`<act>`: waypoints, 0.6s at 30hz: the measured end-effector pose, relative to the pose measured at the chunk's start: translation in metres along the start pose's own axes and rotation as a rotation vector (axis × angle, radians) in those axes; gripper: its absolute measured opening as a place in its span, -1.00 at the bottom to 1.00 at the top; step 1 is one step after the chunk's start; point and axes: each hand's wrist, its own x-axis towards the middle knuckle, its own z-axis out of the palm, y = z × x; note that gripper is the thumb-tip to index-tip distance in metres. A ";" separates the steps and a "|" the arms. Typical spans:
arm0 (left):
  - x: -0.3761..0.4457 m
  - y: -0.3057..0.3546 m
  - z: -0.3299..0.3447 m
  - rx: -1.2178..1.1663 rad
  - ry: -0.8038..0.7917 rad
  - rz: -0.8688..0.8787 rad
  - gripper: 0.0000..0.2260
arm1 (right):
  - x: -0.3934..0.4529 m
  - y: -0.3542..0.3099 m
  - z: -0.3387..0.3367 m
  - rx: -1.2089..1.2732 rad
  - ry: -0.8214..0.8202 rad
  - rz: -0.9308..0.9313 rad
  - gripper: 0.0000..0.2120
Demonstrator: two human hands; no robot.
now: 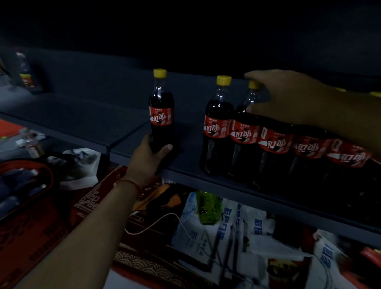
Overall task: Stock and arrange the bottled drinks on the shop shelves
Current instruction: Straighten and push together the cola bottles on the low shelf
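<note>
Tipping is our risk: left hand (149, 156) grips the lone dark plastic yellow-capped cola bottle (162, 110) low near the grey shelf's front edge (186, 175), right hand (285, 96) pinches a row bottle's neck (252, 98).

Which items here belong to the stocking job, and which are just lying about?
Job: lone cola bottle held by left hand; cola row, right hand on it; shelf.
Lying about: green bottle, white cable, red boxes.

The bottles (162, 110) are dark cola with yellow caps and red labels bearing white lettering. The shelf (92, 118) is dark grey. A red string (128, 182) circles the left wrist.
</note>
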 end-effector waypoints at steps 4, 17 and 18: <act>-0.002 0.004 0.013 0.008 -0.038 0.018 -0.50 | -0.005 0.002 0.009 -0.072 0.095 -0.033 -0.27; -0.028 0.028 0.037 -0.018 -0.177 0.045 -0.57 | -0.024 -0.005 0.007 -0.117 0.075 0.011 -0.22; -0.028 0.032 0.036 0.004 -0.156 0.050 -0.57 | -0.026 -0.003 0.006 -0.109 0.063 0.012 -0.22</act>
